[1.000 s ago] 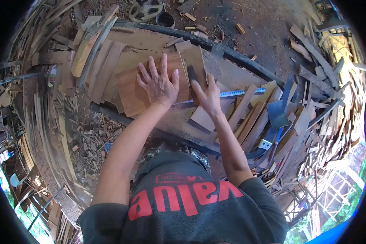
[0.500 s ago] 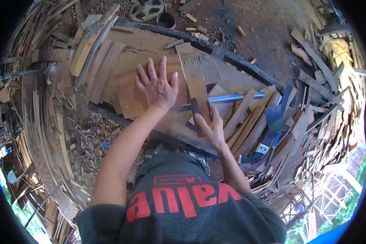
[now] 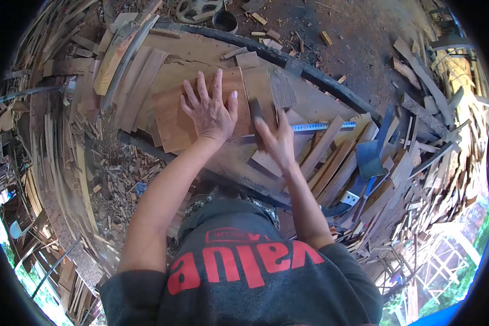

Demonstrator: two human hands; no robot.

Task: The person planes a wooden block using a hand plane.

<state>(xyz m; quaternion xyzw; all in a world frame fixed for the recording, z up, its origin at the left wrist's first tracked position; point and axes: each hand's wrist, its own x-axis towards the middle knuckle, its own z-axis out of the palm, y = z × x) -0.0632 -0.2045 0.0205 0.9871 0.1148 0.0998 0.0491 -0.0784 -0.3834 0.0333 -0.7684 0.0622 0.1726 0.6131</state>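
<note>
My left hand [image 3: 212,117] lies flat with fingers spread on a reddish-brown wooden board [image 3: 173,122]. To its right, my right hand [image 3: 277,140] is closed on a flat wooden piece [image 3: 259,86] with a dark strip along its left side. This piece reaches up beside the board's right edge, and part of it is hidden by the fingers. A grey, grooved wood block [image 3: 283,89] sits just right of it. Beyond my right hand, a blue and white measuring strip [image 3: 323,126] stretches to the right.
Wood strips [image 3: 331,165] lean together at the right, near a dark blue blade [image 3: 369,160] and a curved dark handle [image 3: 338,209]. More planks [image 3: 138,89] lie on the left. A dark beam [image 3: 331,92] runs along the worktop's far edge. A round container [image 3: 224,22] stands behind it.
My right hand has moved up and slightly left with the wooden piece, which now lies closer along the board's right edge. My left hand stays on the board.
</note>
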